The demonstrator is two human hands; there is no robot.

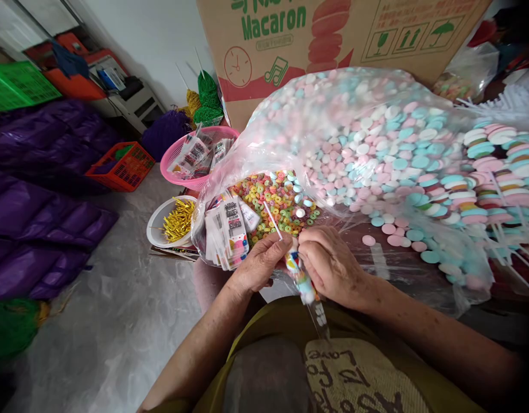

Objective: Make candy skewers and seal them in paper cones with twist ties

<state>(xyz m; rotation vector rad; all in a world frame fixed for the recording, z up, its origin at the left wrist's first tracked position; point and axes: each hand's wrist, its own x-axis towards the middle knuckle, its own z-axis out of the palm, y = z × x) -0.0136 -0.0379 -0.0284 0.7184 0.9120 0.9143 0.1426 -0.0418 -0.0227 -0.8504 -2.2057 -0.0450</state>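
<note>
The wrapped lollipop (pixel 307 291) sits in front of the person, just above the olive garment (pixel 271 322), with its clear tail hanging down toward the lettered burlap patch (pixel 368 378). The left grip (pixel 262 261) is closed, thumb over fingers, on the neck where the white stick (pixel 272 218) comes out, which probably keeps the wrapper from slipping along it. The right grip (pixel 331 267) is curled shut against the wrapper's other side, pinching near the same neck; whether a tie is tucked under those fingers I cannot tell. Held low and close like this, the candy seems easy to see and steady between both hands.

Just beyond the left grip lie fruit-coloured ring candies (pixel 258 192) and a fanned stack of printed sleeves (pixel 225 232), likely placed there for a short reach. The white bowl (pixel 152 234) of gold ties (pixel 178 221) stands to the left (more sleeves fill the pink basket (pixel 165 169) behind it). Pastel candy discs (pixel 376 155) spread to the right, presumably bagged in plastic to hold the loose heap together.
</note>
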